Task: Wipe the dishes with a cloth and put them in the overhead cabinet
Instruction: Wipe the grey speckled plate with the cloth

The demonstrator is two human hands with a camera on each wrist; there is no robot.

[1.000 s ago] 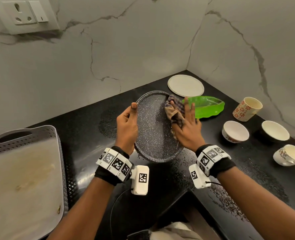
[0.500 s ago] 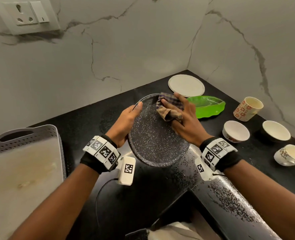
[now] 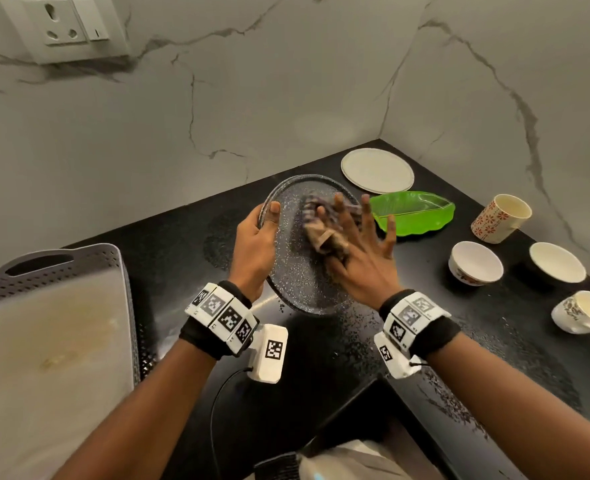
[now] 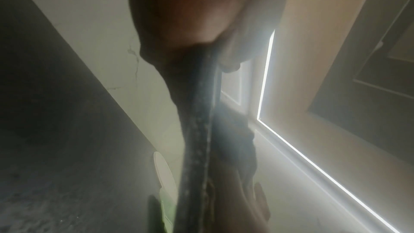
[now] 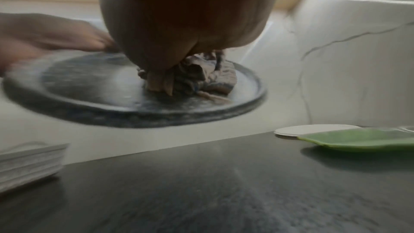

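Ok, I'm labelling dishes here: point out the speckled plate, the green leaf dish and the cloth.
speckled plate (image 3: 288, 268): head view, bare speckled face left of the cloth.
green leaf dish (image 3: 421, 216): head view, middle of its basin.
cloth (image 5: 215, 77): right wrist view, bunched folds under the palm.

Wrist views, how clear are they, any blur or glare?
Left wrist: hazy and washed out, a bright light strip flaring, the plate edge-on and soft. Right wrist: plate and left hand smeared by motion, cloth fairly readable, counter showing a sheen.
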